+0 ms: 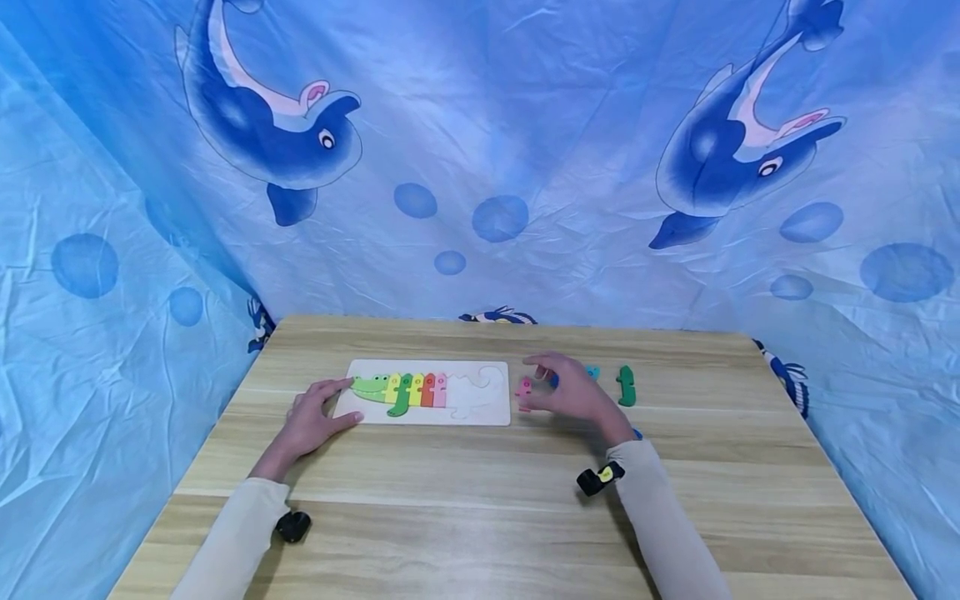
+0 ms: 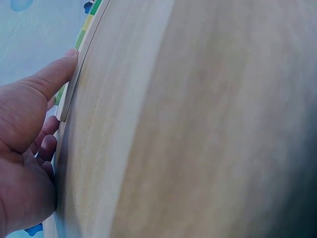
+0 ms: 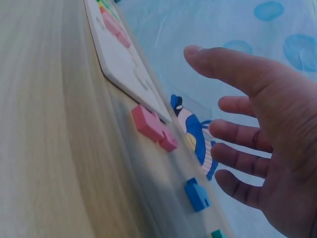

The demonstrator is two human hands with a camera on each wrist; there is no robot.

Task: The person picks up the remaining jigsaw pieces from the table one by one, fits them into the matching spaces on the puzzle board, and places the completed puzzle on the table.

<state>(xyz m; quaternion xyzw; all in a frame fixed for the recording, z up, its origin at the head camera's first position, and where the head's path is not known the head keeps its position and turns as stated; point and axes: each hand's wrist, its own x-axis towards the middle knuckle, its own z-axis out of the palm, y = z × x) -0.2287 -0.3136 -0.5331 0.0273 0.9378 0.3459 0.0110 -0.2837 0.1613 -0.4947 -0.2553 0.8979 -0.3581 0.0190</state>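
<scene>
A white puzzle board lies on the table, its left part filled with a green crocodile head and yellow, green, red and light pink body pieces. My left hand rests at the board's left end, thumb along the near edge and index finger by the head. Just right of the board, a darker pink puzzle piece lies on the table. Over that piece hovers my right hand, thumb and fingers apart, holding nothing. The right wrist view shows a blue piece beyond the pink one.
Farther right lies a green puzzle piece. Part of another blue piece shows beside the right wrist. Outlined recesses mark the board's right half. A blue dolphin-print curtain hangs behind the table.
</scene>
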